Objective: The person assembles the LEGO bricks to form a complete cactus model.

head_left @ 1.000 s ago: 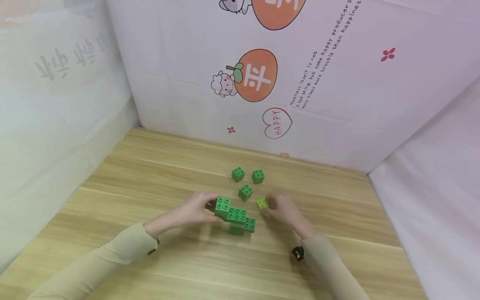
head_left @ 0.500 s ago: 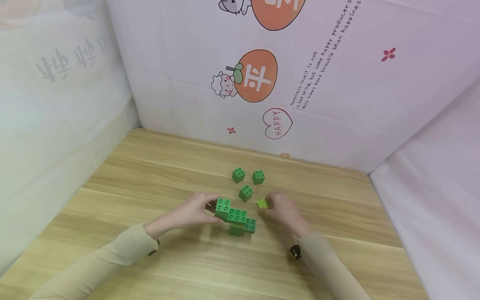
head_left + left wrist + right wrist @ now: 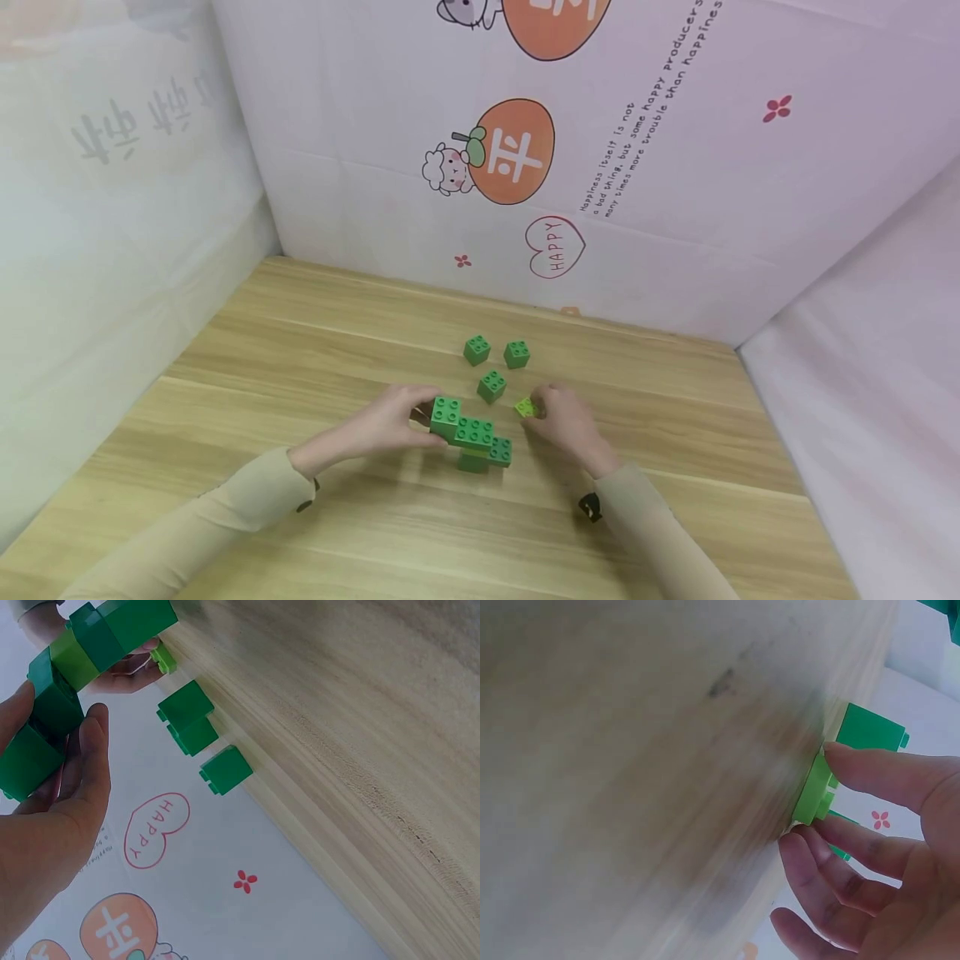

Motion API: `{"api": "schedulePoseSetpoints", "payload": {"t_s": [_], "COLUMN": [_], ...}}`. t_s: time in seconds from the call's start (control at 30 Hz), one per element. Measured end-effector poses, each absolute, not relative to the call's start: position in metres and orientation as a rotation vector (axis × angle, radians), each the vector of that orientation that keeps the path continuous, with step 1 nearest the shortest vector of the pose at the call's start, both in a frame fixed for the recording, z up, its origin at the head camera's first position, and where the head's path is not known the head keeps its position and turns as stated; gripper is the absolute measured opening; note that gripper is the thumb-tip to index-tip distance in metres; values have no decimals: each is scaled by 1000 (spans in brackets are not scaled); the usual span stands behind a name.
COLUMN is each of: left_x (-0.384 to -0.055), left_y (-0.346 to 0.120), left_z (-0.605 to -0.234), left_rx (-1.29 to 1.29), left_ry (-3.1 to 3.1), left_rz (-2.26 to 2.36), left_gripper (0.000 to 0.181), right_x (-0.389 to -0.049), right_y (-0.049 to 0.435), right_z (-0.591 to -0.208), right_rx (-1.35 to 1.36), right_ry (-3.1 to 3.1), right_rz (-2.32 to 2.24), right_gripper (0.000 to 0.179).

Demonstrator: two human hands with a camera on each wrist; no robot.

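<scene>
My left hand [image 3: 386, 421] grips the end of a stepped build of toy building bricks [image 3: 474, 432], fingers on one side and thumb on the other. Most of its bricks are green, and a lime one [image 3: 73, 661] shows in the left wrist view. To the right, my right hand [image 3: 570, 423] pinches a thin lime-green brick [image 3: 524, 407] lying on the table, studs up. The right wrist view has this lime brick [image 3: 812, 791] between thumb and fingertips, its underside at the wood. A short gap separates it from the build.
Loose green bricks stand beyond the hands: one nearer [image 3: 491, 386], one back left [image 3: 476, 350] and one back right [image 3: 517, 354]. The wooden table [image 3: 337, 533] meets a printed white sheet [image 3: 360, 200] at the back; white sheets also rise at both sides.
My right hand has shifted very slightly at the lime brick, and its forearm has drawn a little leftward. The left hand and the build have stayed in place.
</scene>
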State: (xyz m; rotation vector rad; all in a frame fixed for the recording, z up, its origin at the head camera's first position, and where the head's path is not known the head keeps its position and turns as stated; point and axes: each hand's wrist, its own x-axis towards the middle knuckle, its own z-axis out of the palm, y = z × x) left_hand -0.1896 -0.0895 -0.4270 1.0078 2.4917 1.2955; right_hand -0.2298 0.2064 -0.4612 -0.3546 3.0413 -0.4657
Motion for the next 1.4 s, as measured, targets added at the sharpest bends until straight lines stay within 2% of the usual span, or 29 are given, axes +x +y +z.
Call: {"api": "schedulePoseSetpoints", "payload": {"t_s": [0.67, 1.4], "left_x": [-188, -187], "left_y": [-90, -90], "left_z": [-427, -425], "left_rx": [991, 983], "left_ry": [2483, 2489], "left_rz": [1300, 1300], "left_gripper": [37, 36], "right_x": [-210, -172], "right_y": [207, 201], "right_z": [-448, -419], "right_rx": [-466, -787], "right_ry": [3059, 3162], "right_rz": [-601, -634], "right_gripper": [28, 32]}}
